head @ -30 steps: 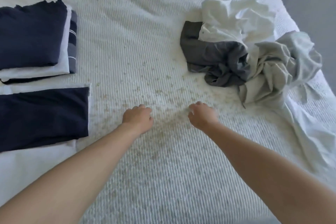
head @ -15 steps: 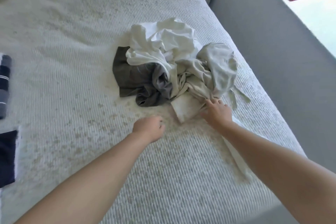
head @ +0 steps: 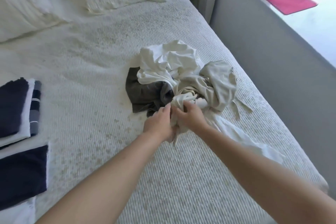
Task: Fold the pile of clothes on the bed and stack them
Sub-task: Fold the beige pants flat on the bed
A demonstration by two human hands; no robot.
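We are gripping the beige garment [head: 216,85] with left hand [head: 157,122] and right hand [head: 190,117], fingers curled, on the bed [head: 94,82]

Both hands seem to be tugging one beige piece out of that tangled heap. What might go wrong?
The beige garment gripped by the left hand and right hand looks twisted into the white garment and dark grey garment, so pulling may drag them along. The heap sits near the bed's right edge, so loose pieces could slide off.

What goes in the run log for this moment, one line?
phase: picking next garment | left hand: grips beige garment | right hand: grips same | dark grey garment, white garment: unfolded | folded stacks: left
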